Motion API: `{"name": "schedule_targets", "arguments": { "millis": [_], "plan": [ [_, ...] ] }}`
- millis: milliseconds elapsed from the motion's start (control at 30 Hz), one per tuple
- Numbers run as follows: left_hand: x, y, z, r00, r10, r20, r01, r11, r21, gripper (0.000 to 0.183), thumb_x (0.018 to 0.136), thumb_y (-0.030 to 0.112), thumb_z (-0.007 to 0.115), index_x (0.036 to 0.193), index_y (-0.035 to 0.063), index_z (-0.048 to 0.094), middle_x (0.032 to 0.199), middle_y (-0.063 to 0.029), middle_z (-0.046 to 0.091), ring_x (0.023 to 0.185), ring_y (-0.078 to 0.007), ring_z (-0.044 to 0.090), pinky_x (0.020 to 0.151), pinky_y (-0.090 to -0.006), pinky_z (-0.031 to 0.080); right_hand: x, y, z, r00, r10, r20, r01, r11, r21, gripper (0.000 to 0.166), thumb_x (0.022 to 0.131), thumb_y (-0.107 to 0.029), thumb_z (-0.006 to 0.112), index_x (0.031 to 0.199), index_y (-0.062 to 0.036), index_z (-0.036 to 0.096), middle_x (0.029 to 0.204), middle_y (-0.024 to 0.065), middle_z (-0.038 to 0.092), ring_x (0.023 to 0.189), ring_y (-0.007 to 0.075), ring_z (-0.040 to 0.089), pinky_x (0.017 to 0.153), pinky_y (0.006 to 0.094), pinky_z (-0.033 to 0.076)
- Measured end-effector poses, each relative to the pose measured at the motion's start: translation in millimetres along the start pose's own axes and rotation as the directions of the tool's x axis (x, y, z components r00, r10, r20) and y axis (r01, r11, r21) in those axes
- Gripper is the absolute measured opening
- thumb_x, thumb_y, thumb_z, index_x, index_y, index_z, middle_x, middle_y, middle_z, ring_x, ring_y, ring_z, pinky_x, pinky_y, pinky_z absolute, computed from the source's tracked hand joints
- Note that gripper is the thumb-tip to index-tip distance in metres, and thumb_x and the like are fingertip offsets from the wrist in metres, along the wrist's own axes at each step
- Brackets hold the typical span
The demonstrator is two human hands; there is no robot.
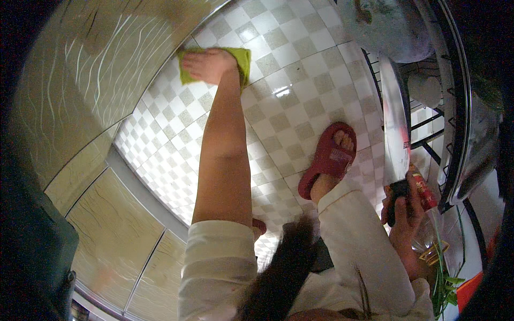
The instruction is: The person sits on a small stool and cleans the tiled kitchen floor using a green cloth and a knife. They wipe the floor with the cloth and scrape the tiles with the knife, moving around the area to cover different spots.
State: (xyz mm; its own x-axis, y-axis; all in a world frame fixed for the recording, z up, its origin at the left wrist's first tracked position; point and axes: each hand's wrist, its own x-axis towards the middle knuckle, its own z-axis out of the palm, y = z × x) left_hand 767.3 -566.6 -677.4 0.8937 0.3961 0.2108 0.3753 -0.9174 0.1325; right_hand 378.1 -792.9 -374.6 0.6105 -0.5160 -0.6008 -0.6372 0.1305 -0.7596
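My left hand (209, 66) lies flat, fingers together, on a yellow-green cloth (243, 60) over the checkered tile floor (317, 88). The cloth is beside the base of a glossy patterned cabinet (100, 72), and its corners show around the hand. Low on the right, my right hand (401, 218) is wrapped around the black handle of a broad-bladed kitchen knife (395, 120). The blade points up and away from me, alongside a black wire rack (427, 140). Some of the handle is hidden by my fingers.
A clear plastic bottle with a red label (423, 190) and green leafy stalks (441, 281) are close to my right forearm. A bagged item (389, 28) is on the rack. My foot wears a red slipper (331, 156). A dark green object (40, 240) borders the left side.
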Motion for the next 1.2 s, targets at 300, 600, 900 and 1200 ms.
{"name": "schedule_targets", "arguments": {
  "millis": [300,600,900,1200],
  "plan": [
    [-54.5,83.8,-19.7,0.841,0.524,0.136,-0.515,0.852,-0.093,0.062,0.091,0.033,0.039,0.142,-0.0022,0.034,0.149,-0.021,0.032,0.139,-0.0356,0.026,0.114,-0.0493,0.018,10.2,0.5,0.6,1.0,0.01,0.017,-0.01,1.0,0.016,0.052,0.097,-0.027,0.053,0.143,-0.0067,0.038,0.079,0.0076,0.059,0.05,0.0091,0.046,0.042,0.021,0.038],
    [-11.4,209.4,-5.9,0.455,0.879,0.144,-0.76,0.467,-0.452,0.048,0.092,0.023,0.039,0.138,0.0089,0.045,0.143,-0.0179,0.041,0.133,-0.0387,0.034,0.113,-0.0466,0.024,10.6,0.8,-11.3,0.995,-0.014,0.095,0.021,0.997,-0.073,0.052,0.098,-0.025,0.05,0.144,-0.0053,0.035,0.083,0.0105,0.058,0.048,0.011,0.045,0.042,0.0242,0.04],
    [-68.1,134.0,-14.9,0.267,0.964,-0.013,-0.862,0.233,-0.451,0.056,0.082,0.024,0.053,0.136,0.0135,0.047,0.14,-0.0092,0.046,0.133,-0.0306,0.035,0.112,-0.0442,0.026,1.4,-7.5,-5.1,1.0,-0.028,0.01,0.028,1.0,-0.01,0.053,0.098,-0.029,0.051,0.144,-0.0059,0.037,0.082,0.0094,0.062,0.049,0.0075,0.045,0.045,0.0215,0.039],
    [-157.0,2.7,-82.2,0.064,0.985,0.161,-0.843,0.14,-0.519,0.054,0.09,0.026,0.048,0.142,0.0125,0.04,0.148,-0.0092,0.036,0.138,-0.0303,0.029,0.114,-0.045,0.023,-15.7,-19.5,-14.0,0.991,-0.13,-0.021,0.126,0.982,-0.143,0.05,0.095,-0.03,0.054,0.138,-0.0055,0.046,0.072,0.002,0.053,0.05,0.0083,0.045,0.043,0.0221,0.036]
  ]
}}
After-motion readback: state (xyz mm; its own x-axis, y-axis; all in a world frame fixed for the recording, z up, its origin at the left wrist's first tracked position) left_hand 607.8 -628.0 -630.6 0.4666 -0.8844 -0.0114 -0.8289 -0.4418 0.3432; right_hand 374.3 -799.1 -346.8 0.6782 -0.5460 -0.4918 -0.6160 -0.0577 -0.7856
